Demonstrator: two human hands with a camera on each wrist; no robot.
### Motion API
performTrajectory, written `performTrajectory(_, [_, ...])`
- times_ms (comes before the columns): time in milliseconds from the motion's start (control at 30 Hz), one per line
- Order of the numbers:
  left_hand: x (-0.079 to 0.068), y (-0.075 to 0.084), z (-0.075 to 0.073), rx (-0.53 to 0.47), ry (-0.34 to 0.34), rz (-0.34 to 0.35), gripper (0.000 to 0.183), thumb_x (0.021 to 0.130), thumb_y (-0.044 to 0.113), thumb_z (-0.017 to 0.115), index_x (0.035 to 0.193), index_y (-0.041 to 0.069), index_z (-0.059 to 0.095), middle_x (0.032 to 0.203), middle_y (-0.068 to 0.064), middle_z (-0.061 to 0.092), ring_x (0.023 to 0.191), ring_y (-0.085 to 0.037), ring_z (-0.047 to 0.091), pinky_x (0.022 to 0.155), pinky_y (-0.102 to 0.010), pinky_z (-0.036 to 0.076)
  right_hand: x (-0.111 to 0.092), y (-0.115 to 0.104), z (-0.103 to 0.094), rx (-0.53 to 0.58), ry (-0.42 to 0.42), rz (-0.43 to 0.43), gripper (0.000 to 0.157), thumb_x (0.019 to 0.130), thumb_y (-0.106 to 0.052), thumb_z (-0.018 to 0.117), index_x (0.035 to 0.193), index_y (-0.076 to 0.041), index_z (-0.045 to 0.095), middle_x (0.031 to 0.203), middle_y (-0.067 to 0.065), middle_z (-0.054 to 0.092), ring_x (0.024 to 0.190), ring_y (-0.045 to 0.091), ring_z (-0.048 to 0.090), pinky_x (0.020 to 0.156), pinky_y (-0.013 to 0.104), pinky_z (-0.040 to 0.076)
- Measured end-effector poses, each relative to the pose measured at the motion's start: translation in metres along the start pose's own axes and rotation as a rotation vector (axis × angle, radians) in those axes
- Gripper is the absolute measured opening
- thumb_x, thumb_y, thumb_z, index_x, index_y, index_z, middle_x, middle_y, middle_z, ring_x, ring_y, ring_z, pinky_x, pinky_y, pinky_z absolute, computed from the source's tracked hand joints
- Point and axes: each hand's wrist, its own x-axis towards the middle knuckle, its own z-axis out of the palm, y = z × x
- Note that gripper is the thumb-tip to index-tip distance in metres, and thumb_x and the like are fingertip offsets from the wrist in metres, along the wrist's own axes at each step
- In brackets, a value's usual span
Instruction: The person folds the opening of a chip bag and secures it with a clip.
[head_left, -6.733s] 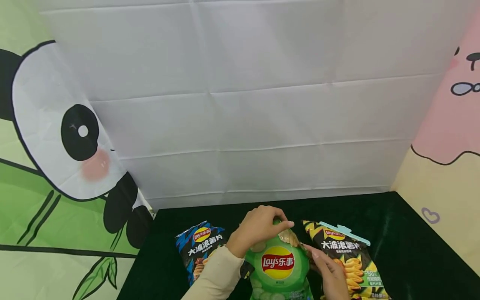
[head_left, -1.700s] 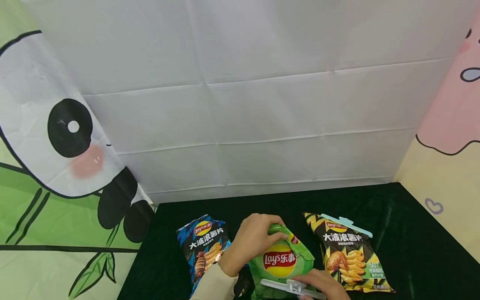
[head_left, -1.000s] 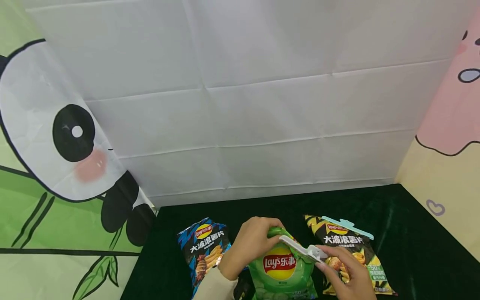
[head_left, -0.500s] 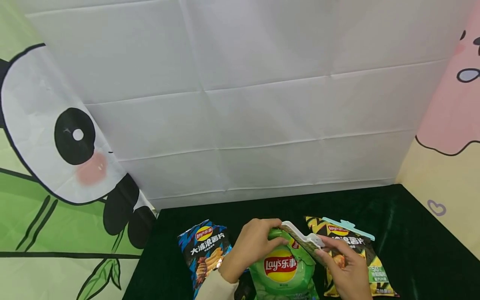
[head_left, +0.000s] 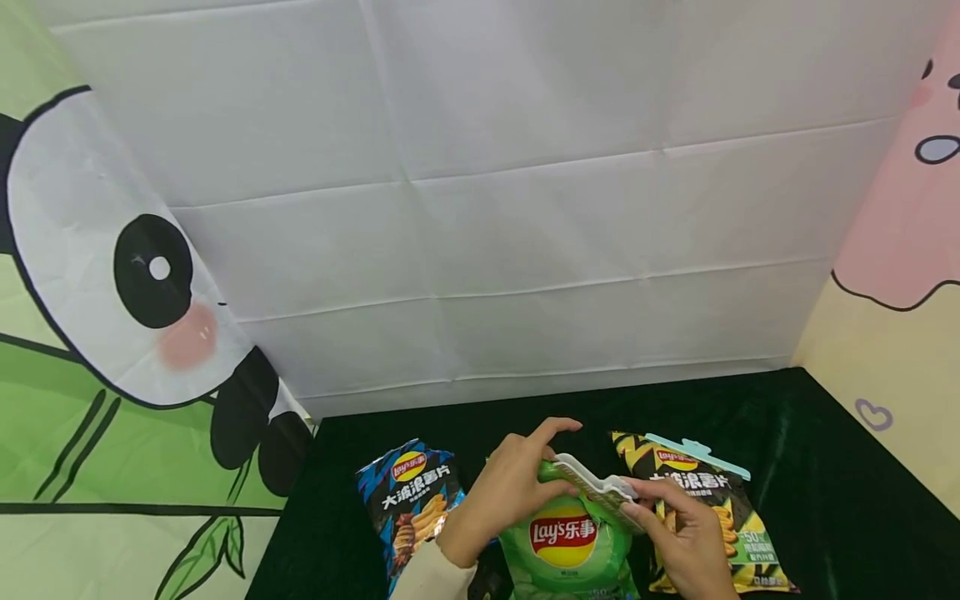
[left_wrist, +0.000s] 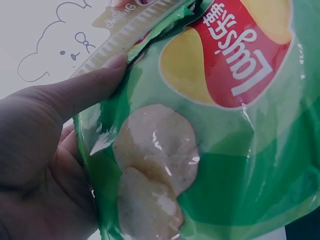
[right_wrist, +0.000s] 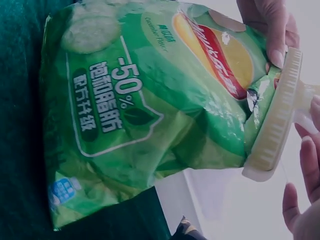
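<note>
A green Lay's chip bag [head_left: 562,550] stands at the front middle of the table, its top edge folded over. My left hand [head_left: 504,483] holds the bag's upper left corner, thumb in front and other fingers behind; its index finger is raised off. A whitish sealing clip [head_left: 592,477] lies slanted along the fold, and the right wrist view shows its ribbed bar [right_wrist: 275,120] across the bag's top. My right hand [head_left: 686,533] pinches the clip near its right end. In the left wrist view, the left thumb [left_wrist: 107,75] lies beside the clip on the bag.
To the left lies a blue and black chip bag [head_left: 412,500], partly behind the left arm. A black and yellow chip bag [head_left: 750,533] with a light blue clip [head_left: 697,454] on its top lies to the right. Dark green cloth [head_left: 840,492] covers the table; a white backdrop [head_left: 525,208] rises behind.
The bag's top has been folded down. My right hand has raised the whitish clip from low before the bag to the fold and turned it. The left index finger has lifted.
</note>
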Motion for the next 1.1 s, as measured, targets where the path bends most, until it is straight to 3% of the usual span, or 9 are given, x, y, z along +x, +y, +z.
performTrajectory(267, [0.0, 0.001, 0.0, -0.016, -0.007, 0.001, 0.073, 0.078, 0.029, 0.077, 0.14, 0.03, 0.038, 0.09, 0.005, 0.074, 0.063, 0.006, 0.055, 0.058, -0.012, 0.045, -0.001, 0.0, 0.004, 0.031, 0.017, 0.035, 0.025, 0.083, -0.011, 0.071, 0.107, -0.016, 0.069, 0.099, -0.005, 0.069, 0.079, 0.009, 0.052, 0.071, 0.021, 0.043])
performTrajectory(567, [-0.003, 0.0, 0.0, 0.012, -0.015, -0.023, 0.067, 0.08, 0.034, 0.074, 0.138, 0.035, 0.041, 0.092, 0.005, 0.073, 0.053, 0.006, 0.048, 0.051, -0.013, 0.042, -0.003, -0.002, 0.006, 0.013, -0.024, 0.126, 0.025, 0.087, -0.02, 0.068, 0.112, -0.021, 0.066, 0.099, -0.005, 0.066, 0.08, 0.01, 0.054, 0.071, 0.021, 0.046])
performTrajectory(667, [-0.006, 0.001, -0.001, 0.025, -0.001, -0.026, 0.064, 0.08, 0.036, 0.074, 0.136, 0.036, 0.043, 0.098, 0.006, 0.073, 0.062, 0.005, 0.054, 0.059, -0.014, 0.046, -0.003, -0.003, 0.007, 0.034, -0.041, 0.153, 0.026, 0.088, -0.023, 0.066, 0.114, -0.021, 0.065, 0.097, -0.003, 0.065, 0.079, 0.011, 0.054, 0.068, 0.022, 0.046])
performTrajectory(800, [-0.015, -0.002, -0.004, 0.038, 0.089, -0.038, 0.062, 0.08, 0.042, 0.073, 0.135, 0.036, 0.045, 0.104, 0.014, 0.069, 0.088, -0.003, 0.06, 0.089, -0.031, 0.048, -0.004, -0.003, 0.009, 0.047, -0.06, 0.188, 0.027, 0.089, -0.026, 0.065, 0.116, -0.022, 0.064, 0.1, -0.003, 0.065, 0.083, 0.011, 0.056, 0.073, 0.021, 0.047])
performTrajectory(867, [-0.023, -0.006, -0.003, 0.007, 0.162, -0.081, 0.067, 0.079, 0.048, 0.071, 0.137, 0.037, 0.041, 0.115, 0.014, 0.063, 0.102, -0.008, 0.057, 0.097, -0.044, 0.042, -0.004, -0.004, 0.01, 0.067, -0.071, 0.215, 0.028, 0.089, -0.027, 0.065, 0.117, -0.021, 0.064, 0.104, -0.004, 0.066, 0.085, 0.012, 0.057, 0.076, 0.021, 0.049])
performTrajectory(967, [-0.038, -0.016, 0.003, -0.13, 0.253, -0.197, 0.078, 0.077, 0.056, 0.07, 0.142, 0.042, 0.028, 0.137, 0.01, 0.047, 0.117, -0.016, 0.048, 0.097, -0.049, 0.039, -0.004, -0.005, 0.01, 0.098, -0.082, 0.247, 0.03, 0.09, -0.029, 0.064, 0.118, -0.021, 0.063, 0.108, -0.004, 0.067, 0.087, 0.012, 0.059, 0.078, 0.021, 0.051])
performTrajectory(1100, [-0.057, -0.031, 0.019, -0.373, 0.26, -0.367, 0.09, 0.078, 0.054, 0.07, 0.147, 0.04, 0.013, 0.149, 0.0, 0.031, 0.126, -0.024, 0.04, 0.098, -0.051, 0.04, -0.003, -0.004, 0.009, 0.131, -0.085, 0.249, 0.029, 0.092, -0.026, 0.061, 0.12, -0.017, 0.062, 0.108, -0.008, 0.067, 0.088, 0.011, 0.061, 0.076, 0.022, 0.053])
